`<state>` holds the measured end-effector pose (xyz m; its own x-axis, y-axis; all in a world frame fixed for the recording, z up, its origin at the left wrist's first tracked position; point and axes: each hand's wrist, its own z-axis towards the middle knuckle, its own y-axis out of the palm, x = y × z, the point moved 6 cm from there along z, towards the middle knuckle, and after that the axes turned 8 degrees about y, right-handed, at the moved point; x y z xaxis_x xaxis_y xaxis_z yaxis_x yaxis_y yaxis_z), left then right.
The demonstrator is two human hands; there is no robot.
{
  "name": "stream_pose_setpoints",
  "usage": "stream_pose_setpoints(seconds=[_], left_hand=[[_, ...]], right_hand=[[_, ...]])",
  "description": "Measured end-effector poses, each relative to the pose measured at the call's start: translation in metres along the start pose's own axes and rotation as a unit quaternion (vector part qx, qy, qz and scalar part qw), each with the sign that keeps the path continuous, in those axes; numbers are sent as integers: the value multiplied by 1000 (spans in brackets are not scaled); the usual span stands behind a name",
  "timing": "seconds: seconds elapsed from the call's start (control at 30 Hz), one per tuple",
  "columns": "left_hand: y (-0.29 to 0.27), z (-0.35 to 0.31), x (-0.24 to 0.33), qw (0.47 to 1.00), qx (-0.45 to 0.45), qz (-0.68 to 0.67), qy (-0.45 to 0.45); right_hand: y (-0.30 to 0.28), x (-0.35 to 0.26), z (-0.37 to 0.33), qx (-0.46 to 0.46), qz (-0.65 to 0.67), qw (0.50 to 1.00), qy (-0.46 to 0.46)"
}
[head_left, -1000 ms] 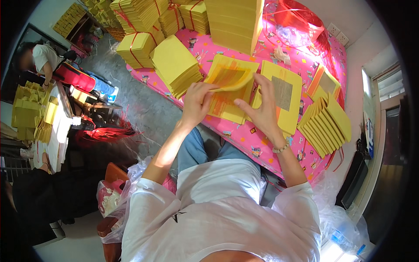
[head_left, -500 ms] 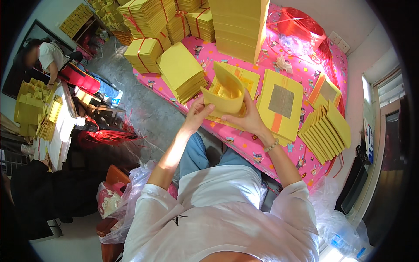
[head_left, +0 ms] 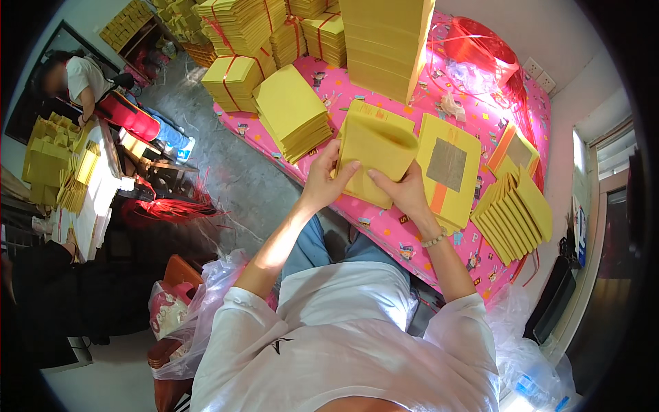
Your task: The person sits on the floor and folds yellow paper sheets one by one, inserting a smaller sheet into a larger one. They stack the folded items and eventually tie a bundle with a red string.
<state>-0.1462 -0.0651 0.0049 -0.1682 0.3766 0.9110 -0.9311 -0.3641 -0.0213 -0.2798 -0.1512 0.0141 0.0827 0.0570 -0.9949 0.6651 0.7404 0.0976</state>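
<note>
My left hand and my right hand hold a folded piece of yellow paper between them, thumbs on its near face. Its upper right part curves over, and the fingers behind it are hidden. It is held above a stack of yellow paper on the table. To the right of it lies a flat yellow paper stack with a grey square and an orange strip on top. A fanned bundle of folded yellow paper rests farther right. Left of my left hand is another yellow paper stack.
Tall yellow bundles tied with red strips crowd the back of the pink patterned tabletop. A red ribbon coil lies at back right. Another person is at a white table on the left. A plastic bag hangs beside me.
The yellow paper has gone from an open, upright curl to a flatter fold with its face toward me. My hands have shifted with it, thumbs pressing on it. The view has shifted slightly.
</note>
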Motion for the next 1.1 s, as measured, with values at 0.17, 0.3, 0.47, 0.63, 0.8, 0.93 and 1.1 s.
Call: stream_pose_setpoints(seconds=[0.17,0.3,0.47,0.63,0.8,0.93,1.1], left_hand=[[6,-2,17,998,5,-21,-60],[13,-7,33,996,11,-55,-66],[18,-10,39,987,13,-134,-90],[19,-6,35,986,20,-128,-107],[14,-1,25,980,-10,-135,-145],[14,-1,22,983,-13,-111,-144],[15,-7,28,994,-3,-42,-100]], right_hand=[[0,-12,-1,24,14,998,55],[3,-14,-7,32,40,996,74],[5,-14,-11,32,84,991,102],[4,-10,-9,40,109,984,132],[1,0,-4,17,152,974,170],[0,1,-6,24,126,978,163],[1,-8,-11,52,54,991,114]])
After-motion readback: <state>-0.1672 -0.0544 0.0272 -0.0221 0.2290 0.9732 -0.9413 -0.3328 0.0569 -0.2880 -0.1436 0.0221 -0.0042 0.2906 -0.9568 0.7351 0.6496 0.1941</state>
